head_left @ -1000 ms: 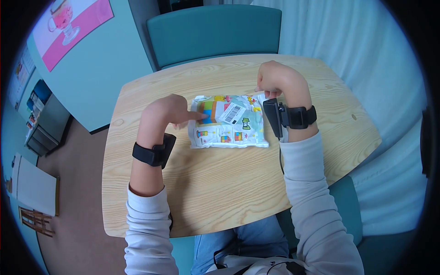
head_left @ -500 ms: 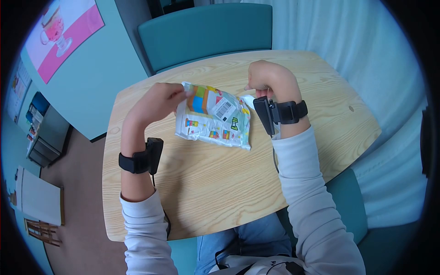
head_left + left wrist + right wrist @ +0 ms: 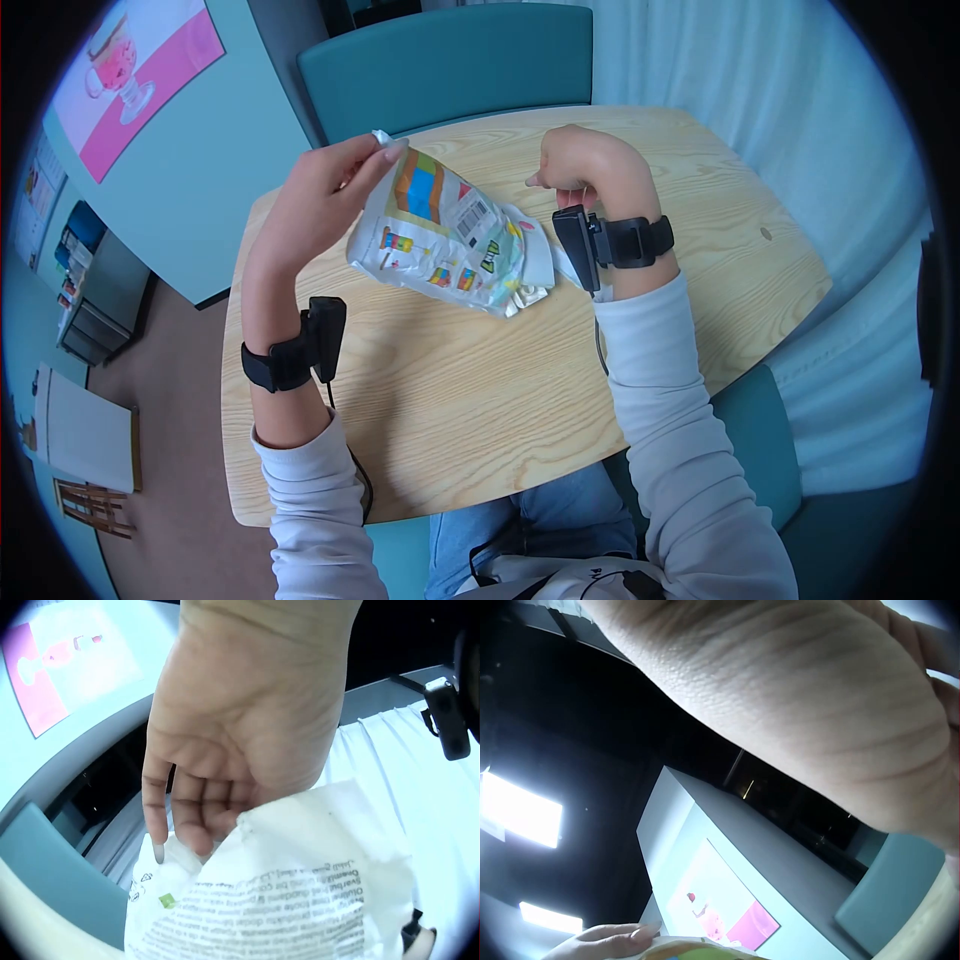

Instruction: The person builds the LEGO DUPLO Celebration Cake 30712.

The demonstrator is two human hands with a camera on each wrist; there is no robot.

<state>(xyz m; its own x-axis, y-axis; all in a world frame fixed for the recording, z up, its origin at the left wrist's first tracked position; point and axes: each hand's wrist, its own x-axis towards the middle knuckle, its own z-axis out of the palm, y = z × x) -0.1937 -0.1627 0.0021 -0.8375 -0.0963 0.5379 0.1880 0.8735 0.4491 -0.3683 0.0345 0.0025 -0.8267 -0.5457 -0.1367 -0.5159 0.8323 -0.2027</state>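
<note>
Head view, and at far left a pink and white poster [image 3: 125, 85] is seen on a pale blue panel [image 3: 210, 220]. Now rightward: above the left side of the wooden table [image 3: 460, 400], the left hand [image 3: 318, 198] is raised, a black wrist device [image 3: 322, 335] strapped behind it, and the upper left corner of a printed package [image 3: 445, 240] is pinched there between thumb and fingers! The package is held tilted, left end high, right end low, over the half of the table nearer the far edge; whether the tabletop is touched cannot be told. A barcode label [image 3: 470, 218] is carried on its front; lines of small print are shown on its back in the left wrist view. Beyond the far edge, a teal chair [image 3: 450, 70] is placed. At the package's lower right end, a crumpled white edge is shown. Then comes the right hand [image 3: 597, 162], bent down sharply at the wrist, its fingers mostly hidden, so whether anything is gripped cannot be told. Past the right edge, a pale curtain [image 3: 770, 110] is hung.
</note>
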